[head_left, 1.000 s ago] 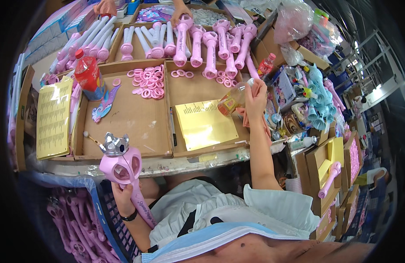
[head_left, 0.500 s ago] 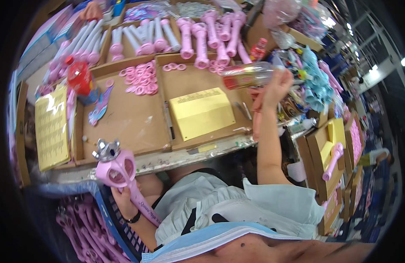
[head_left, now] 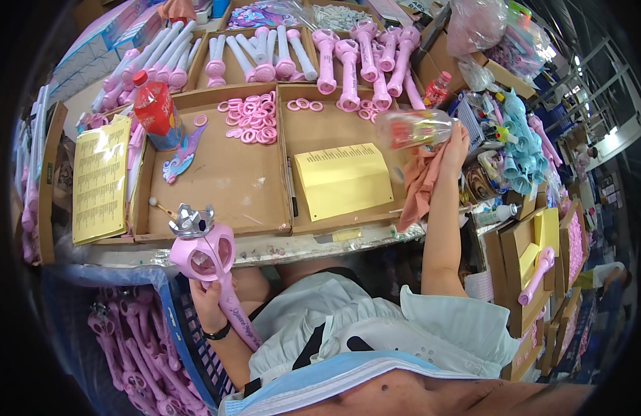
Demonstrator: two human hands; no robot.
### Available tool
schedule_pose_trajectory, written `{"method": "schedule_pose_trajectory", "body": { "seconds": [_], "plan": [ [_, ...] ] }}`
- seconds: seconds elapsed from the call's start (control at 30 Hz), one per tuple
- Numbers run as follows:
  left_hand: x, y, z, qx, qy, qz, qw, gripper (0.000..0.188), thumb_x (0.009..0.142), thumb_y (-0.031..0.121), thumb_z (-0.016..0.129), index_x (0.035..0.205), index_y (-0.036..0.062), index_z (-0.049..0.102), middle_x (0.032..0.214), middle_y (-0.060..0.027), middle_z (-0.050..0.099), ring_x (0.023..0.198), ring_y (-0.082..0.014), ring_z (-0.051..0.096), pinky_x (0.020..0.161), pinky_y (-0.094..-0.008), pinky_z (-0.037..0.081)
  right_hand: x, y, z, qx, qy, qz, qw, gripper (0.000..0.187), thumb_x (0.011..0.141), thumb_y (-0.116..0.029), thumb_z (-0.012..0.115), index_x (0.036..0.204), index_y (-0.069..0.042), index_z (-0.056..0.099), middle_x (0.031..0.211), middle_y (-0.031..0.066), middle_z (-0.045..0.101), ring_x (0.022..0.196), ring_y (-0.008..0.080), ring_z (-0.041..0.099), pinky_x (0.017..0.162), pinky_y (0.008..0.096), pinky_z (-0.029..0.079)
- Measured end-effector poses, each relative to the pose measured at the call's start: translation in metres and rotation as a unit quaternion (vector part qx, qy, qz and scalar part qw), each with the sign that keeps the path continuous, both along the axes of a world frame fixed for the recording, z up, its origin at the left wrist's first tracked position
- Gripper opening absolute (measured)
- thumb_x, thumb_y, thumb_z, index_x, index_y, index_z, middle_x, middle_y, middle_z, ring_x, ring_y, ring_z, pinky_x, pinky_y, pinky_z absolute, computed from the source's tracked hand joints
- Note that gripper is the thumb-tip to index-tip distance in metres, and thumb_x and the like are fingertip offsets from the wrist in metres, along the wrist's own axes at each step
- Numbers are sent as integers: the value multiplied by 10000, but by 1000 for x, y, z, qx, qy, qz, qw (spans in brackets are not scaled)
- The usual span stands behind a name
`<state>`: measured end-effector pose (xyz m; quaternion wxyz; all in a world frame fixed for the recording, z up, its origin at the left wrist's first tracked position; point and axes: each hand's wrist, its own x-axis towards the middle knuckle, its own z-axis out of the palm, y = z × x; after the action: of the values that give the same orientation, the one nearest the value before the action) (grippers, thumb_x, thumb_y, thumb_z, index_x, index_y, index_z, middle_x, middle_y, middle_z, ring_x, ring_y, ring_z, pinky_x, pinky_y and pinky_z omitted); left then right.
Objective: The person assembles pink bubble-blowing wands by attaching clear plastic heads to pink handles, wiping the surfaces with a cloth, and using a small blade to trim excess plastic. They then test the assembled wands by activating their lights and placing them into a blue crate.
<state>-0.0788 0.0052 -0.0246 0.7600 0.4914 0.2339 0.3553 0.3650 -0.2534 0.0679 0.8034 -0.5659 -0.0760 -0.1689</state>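
Note:
My left hand [head_left: 208, 305] is closed round the handle of a pink toy wand [head_left: 204, 255]. The wand has a round, windowed head topped by a silver crown [head_left: 193, 222], and it slants over the blue basket's edge near my lap. Farther off to the right, my right hand [head_left: 456, 149] grips the end of a clear plastic bottle [head_left: 416, 130] with a red and yellow pattern. The bottle lies nearly level and is blurred by motion. An orange cloth [head_left: 423, 186] hangs just below that hand; whether the fingers touch it I cannot tell.
A cardboard tray [head_left: 216, 208] holds pink rings [head_left: 254, 118], a yellow sheet [head_left: 344, 182] and a red-labelled bottle [head_left: 156, 111]. Pink wand handles [head_left: 348, 73] stand behind. At lower left, a blue basket [head_left: 164, 326] contains several pink wands. Blue parts [head_left: 518, 145] are heaped at right.
The whole view has shifted, so the table sits farther right in it. My right hand and the bottle have come slightly nearer, and more of the orange cloth shows. The left hand keeps its hold.

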Motion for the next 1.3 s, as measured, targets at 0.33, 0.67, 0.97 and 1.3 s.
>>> {"method": "schedule_pose_trajectory", "body": {
  "seconds": [0.33, 0.67, 0.97, 1.3],
  "plan": [
    [3, 1, 13, -42, -57, -11, 997, 702, 755, 533, 675, 1137, -16, 462, 852, -114, 605, 633, -179, 600, 527, -273, 486, -29, 45, -20, -407, -171, -62, 895, 329, 879, -272, 595, 1128, -70, 521, 959, 147, 637, 883, 275, 631, 762, 358, 483],
    [30, 45, 38, 4, -155, -16, 988, 783, 736, 659, 600, 1136, -7, 503, 857, -84, 607, 641, -172, 596, 511, -301, 494, -146, 57, 31, -204, -188, 88, 957, 310, 931, -22, 450, 1230, 61, 447, 1127, 114, 525, 900, 116, 531, 820, 229, 415],
    [58, -2, 36, -169, -217, -11, 961, 706, 776, 605, 593, 1218, 86, 411, 926, -69, 579, 716, -152, 609, 630, -277, 524, -272, 150, 32, -352, -465, 333, 741, 379, 704, 75, 609, 1078, 14, 616, 750, 86, 592, 591, 204, 583, 513, 284, 454],
    [42, -25, 54, -173, -188, -68, 964, 610, 847, 370, 650, 1268, 84, 314, 929, -77, 557, 698, -148, 605, 598, -283, 512, -277, 165, 25, -278, -415, 364, 786, 390, 787, 85, 516, 1176, 72, 539, 989, 162, 591, 732, 205, 585, 601, 276, 468]
  ]
}}
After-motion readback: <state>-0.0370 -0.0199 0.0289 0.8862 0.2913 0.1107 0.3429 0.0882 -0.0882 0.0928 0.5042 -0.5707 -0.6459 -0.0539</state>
